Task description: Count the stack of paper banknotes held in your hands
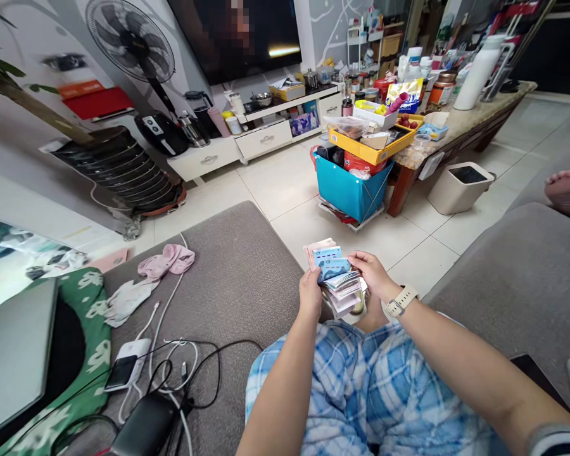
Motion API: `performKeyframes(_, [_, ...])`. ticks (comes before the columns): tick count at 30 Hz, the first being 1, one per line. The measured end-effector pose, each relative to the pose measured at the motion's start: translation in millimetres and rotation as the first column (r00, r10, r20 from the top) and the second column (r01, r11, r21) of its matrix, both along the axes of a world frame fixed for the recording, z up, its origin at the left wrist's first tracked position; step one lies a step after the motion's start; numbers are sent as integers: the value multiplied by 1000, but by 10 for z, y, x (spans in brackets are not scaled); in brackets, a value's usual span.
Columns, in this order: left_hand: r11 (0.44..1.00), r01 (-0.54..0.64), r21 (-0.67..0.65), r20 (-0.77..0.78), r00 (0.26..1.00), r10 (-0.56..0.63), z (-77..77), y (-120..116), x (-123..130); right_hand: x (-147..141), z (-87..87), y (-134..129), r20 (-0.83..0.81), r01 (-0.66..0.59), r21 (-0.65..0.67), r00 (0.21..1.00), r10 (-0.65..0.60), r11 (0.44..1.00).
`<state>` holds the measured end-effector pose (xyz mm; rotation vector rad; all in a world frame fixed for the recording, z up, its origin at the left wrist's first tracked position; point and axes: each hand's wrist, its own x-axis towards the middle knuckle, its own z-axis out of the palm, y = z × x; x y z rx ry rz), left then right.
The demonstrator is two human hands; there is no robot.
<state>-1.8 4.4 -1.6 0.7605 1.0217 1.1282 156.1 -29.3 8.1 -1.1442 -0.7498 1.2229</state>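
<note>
A thick stack of banknotes (341, 286) is held up over my lap, with pinkish notes fanned at the upper left and blue notes on top. My left hand (310, 290) grips the stack from its left side, thumb on top. At the upper right edge of a blue note (335, 267), the fingers of my right hand (371, 272) are closed on the note's corner. A pale watch (401, 302) is on my right wrist. Blue checked cloth (356, 380) covers my legs below the notes.
On the grey sofa (237, 253) at left lie cables, a white power bank (129, 364), a black box (147, 424), a pink cloth (167, 262) and a laptop (16, 348). Ahead stand a blue bin (349, 190) and a cluttered table (479, 117). A person's foot (569, 190) shows at right.
</note>
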Motion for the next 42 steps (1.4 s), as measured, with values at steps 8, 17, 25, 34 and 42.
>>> performKeyframes(8, [1000, 5, -15, 18, 1000, -5, 10, -11, 6, -9, 50, -5, -2, 1, -15, 1000, -1, 1000])
performKeyframes(17, [1000, -5, -22, 12, 1000, 6, 48, -24, 9, 10, 31, -19, 28, -59, -6, 998, 59, 998])
performKeyframes(25, [1000, 17, -15, 41, 999, -16, 34, -22, 20, 20, -29, 6, 78, 18, -22, 997, -17, 1000])
performKeyframes(34, [999, 34, -9, 32, 999, -34, 1, -21, 15, 20, -36, 11, 71, -4, -42, 997, 7, 999])
performKeyframes(42, [1000, -5, 2, 12, 1000, 5, 53, -30, 9, 25, -59, 6, 62, -32, -14, 998, 33, 999])
